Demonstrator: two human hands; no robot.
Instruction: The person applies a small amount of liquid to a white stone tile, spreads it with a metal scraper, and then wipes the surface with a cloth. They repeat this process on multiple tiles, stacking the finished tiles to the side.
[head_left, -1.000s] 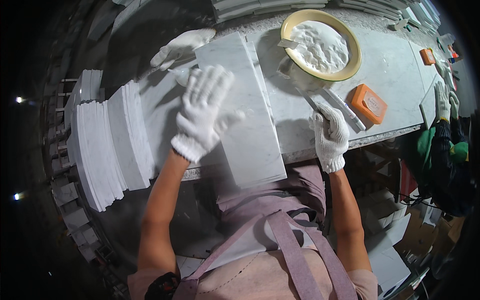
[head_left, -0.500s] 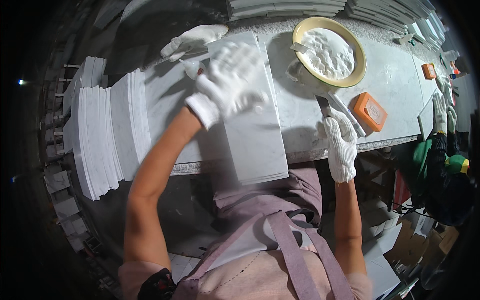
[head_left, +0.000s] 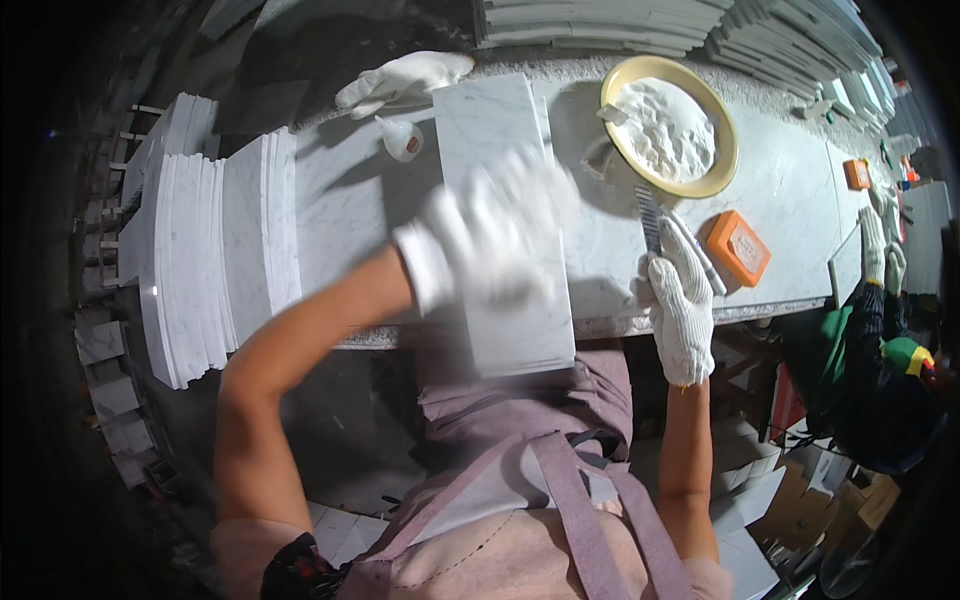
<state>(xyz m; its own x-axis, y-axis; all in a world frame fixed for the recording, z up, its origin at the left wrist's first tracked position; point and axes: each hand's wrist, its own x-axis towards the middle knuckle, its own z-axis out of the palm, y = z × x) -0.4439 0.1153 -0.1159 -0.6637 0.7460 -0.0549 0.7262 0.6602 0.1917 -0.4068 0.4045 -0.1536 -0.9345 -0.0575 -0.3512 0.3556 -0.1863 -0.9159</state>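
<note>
A long white, grey-veined stone slab lies lengthwise before me, its near end jutting past the table edge over my lap. At least one more slab shows beneath it. My left hand, in a white knit glove, is over the slab's middle; motion smears its fingers. In my gloved right hand a thin flat metal scraper blade points away from me. Beside that hand lie a white marker pen and an orange box. A cream bowl of white powder stands beyond.
A small squeeze bottle and a loose white glove lie left of the slab. Stone slabs stand stacked at the left, with more piles along the back. At far right, another person's gloved hands hold a panel.
My left hand has swept rightward and toward me across the slab, uncovering its far end and the bottle. The right hand keeps the scraper blade, now turned so stripes show on it.
</note>
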